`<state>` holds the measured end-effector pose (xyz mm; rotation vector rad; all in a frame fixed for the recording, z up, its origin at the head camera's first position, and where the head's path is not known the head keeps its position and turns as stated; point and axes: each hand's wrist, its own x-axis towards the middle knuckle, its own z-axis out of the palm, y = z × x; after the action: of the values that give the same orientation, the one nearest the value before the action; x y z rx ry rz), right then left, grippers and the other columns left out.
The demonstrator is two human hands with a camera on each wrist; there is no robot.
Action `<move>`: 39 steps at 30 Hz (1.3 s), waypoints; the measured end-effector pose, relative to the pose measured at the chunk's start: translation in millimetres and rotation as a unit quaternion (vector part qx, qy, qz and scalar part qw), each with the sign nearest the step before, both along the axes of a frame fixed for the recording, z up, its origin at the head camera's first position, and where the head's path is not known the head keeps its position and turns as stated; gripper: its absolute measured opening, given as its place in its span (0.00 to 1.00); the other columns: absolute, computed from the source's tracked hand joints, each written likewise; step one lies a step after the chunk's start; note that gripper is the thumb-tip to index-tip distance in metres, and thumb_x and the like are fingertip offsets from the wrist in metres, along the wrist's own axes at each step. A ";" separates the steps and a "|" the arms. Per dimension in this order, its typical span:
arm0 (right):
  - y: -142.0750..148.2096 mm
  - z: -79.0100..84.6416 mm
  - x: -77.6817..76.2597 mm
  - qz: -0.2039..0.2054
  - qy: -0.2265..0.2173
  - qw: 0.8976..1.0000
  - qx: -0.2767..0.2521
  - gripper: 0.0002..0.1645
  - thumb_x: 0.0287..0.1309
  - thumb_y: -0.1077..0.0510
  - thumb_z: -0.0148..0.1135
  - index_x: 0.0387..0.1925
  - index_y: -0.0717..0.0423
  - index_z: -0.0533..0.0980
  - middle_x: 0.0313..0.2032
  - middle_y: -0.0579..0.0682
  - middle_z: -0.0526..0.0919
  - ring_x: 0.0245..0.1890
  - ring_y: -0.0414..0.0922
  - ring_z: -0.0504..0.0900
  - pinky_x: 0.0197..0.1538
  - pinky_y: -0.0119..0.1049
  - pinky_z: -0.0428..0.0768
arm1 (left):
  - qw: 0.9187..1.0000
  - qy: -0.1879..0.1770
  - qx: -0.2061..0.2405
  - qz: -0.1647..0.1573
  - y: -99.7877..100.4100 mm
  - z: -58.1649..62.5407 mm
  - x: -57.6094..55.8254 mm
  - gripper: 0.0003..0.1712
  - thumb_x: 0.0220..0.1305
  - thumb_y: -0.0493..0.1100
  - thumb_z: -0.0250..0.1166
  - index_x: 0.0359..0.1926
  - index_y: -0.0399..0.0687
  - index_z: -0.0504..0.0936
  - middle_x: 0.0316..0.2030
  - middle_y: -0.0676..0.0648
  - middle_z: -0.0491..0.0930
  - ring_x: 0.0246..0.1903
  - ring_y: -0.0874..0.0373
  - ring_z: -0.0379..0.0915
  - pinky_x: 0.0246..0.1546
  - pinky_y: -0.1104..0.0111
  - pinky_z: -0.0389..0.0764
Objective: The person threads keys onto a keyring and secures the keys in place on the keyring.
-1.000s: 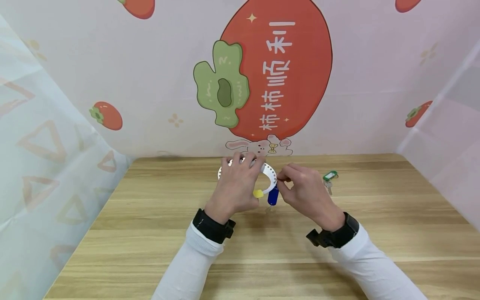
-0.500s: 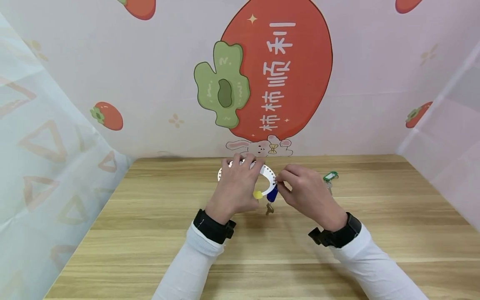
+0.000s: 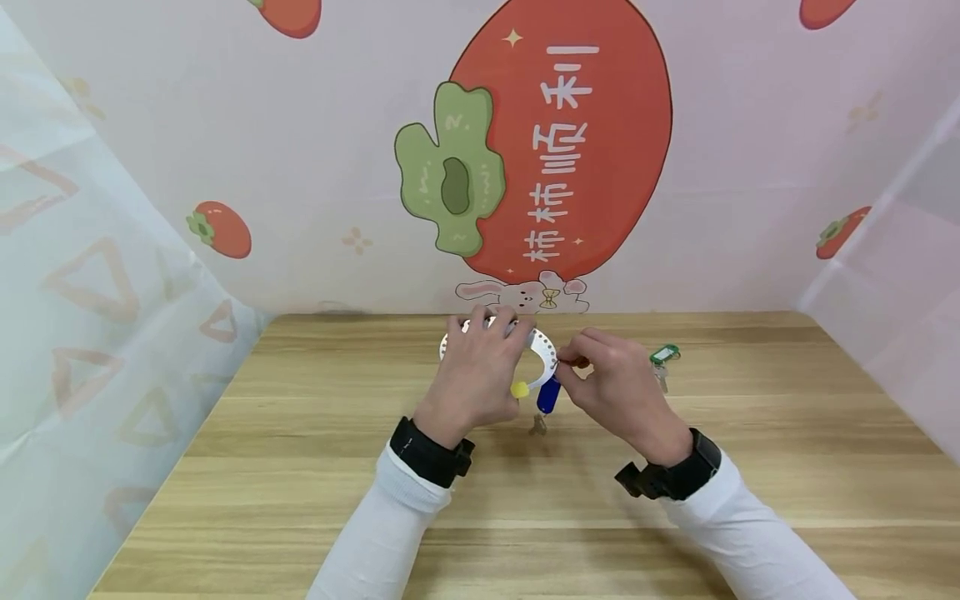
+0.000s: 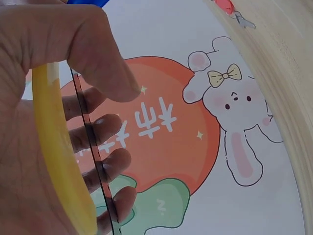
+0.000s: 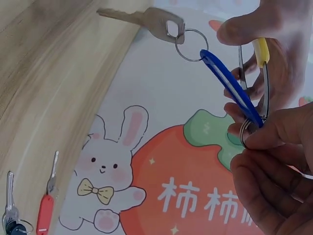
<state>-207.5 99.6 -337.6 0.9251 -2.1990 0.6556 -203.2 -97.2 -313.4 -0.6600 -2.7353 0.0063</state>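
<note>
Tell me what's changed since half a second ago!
The blue tag swung: its lower end and the key now hang a bit lower. Nothing was grabbed or let go. The left hand still grips the white holed band, the right hand still pinches the tag's metal ring, and the green tag still lies on the table.

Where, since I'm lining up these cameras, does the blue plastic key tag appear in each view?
Head: the blue plastic key tag is right of and below centre.
Left wrist: only a blue sliver cut off by the top edge, left of centre, probably that tag.
Right wrist: upper right, slanting down to the right fingers.
Shared landmark: the printed white rabbit with a yellow bow.
</note>
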 end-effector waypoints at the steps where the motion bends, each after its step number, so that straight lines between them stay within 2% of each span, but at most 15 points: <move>1: 0.2 0.9 0.1 0.001 -0.004 1.000 0.009 0.08 0.47 0.68 0.76 0.28 0.59 0.82 0.27 0.48 0.82 0.26 0.42 0.82 0.31 0.36 0.83 | 1.000 -0.004 0.000 0.000 0.1 0.3 0.1 0.52 0.36 0.55 0.81 0.67 0.54 0.71 0.61 0.47 0.73 0.62 0.43 0.64 0.55 0.42 0.68; 8: 9.4 8.1 -1.7 0.041 -0.030 0.992 0.113 0.08 0.50 0.65 0.74 0.31 0.54 0.81 0.30 0.44 0.78 0.26 0.39 0.74 0.29 0.34 0.76 | 0.999 -0.031 -0.019 0.007 3.4 -0.6 -1.4 0.54 0.35 0.67 0.80 0.66 0.56 0.74 0.63 0.47 0.72 0.66 0.44 0.60 0.59 0.40 0.64; 13: 12.8 12.7 -2.6 0.055 -0.081 0.985 0.140 0.10 0.51 0.61 0.78 0.31 0.52 0.81 0.31 0.42 0.76 0.27 0.37 0.71 0.30 0.32 0.74 | 1.000 -0.025 -0.018 0.008 2.3 -0.6 -1.7 0.55 0.34 0.70 0.80 0.65 0.56 0.75 0.62 0.47 0.73 0.65 0.45 0.61 0.58 0.41 0.65; 17: 11.3 12.6 -2.0 0.045 -0.093 0.983 0.151 0.10 0.52 0.59 0.78 0.31 0.52 0.82 0.32 0.43 0.76 0.27 0.38 0.71 0.30 0.32 0.74 | 1.000 -0.025 -0.014 0.006 0.9 -0.4 -1.5 0.56 0.32 0.69 0.81 0.65 0.55 0.75 0.61 0.47 0.73 0.65 0.44 0.61 0.58 0.41 0.64; 21: 9.2 10.3 -1.2 0.046 -0.102 0.984 0.137 0.07 0.54 0.60 0.77 0.31 0.52 0.83 0.32 0.44 0.75 0.28 0.38 0.71 0.31 0.33 0.74 | 1.000 -0.021 -0.015 0.005 0.3 -0.8 -1.9 0.54 0.34 0.68 0.80 0.65 0.55 0.75 0.61 0.47 0.73 0.65 0.44 0.61 0.58 0.42 0.64; 26: 10.0 9.9 -1.1 0.067 -0.145 0.983 0.091 0.06 0.55 0.63 0.75 0.31 0.52 0.83 0.31 0.41 0.75 0.28 0.37 0.72 0.32 0.35 0.77 | 1.000 -0.026 -0.009 -0.001 0.9 -1.2 -1.9 0.52 0.35 0.64 0.81 0.65 0.55 0.75 0.61 0.47 0.73 0.66 0.44 0.61 0.59 0.41 0.64; 33: 14.6 12.2 -4.0 0.111 -0.206 0.972 0.034 0.10 0.53 0.68 0.74 0.28 0.50 0.84 0.31 0.39 0.78 0.29 0.38 0.75 0.32 0.35 0.77 | 0.999 -0.035 -0.007 -0.009 0.7 0.0 -1.1 0.52 0.34 0.61 0.83 0.65 0.58 0.75 0.63 0.48 0.73 0.66 0.44 0.61 0.60 0.43 0.64; 39: 18.8 13.9 -5.8 0.141 -0.227 0.963 0.031 0.12 0.54 0.69 0.73 0.28 0.47 0.85 0.32 0.38 0.78 0.30 0.37 0.76 0.34 0.35 0.77 | 0.999 -0.040 -0.005 -0.025 -1.5 0.2 -1.2 0.52 0.33 0.57 0.84 0.65 0.59 0.75 0.62 0.49 0.73 0.64 0.45 0.62 0.61 0.43 0.64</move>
<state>-213.4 118.4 -323.7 1.2335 -2.5171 1.0214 -204.4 -98.7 -313.1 -0.7454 -2.7960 -0.0192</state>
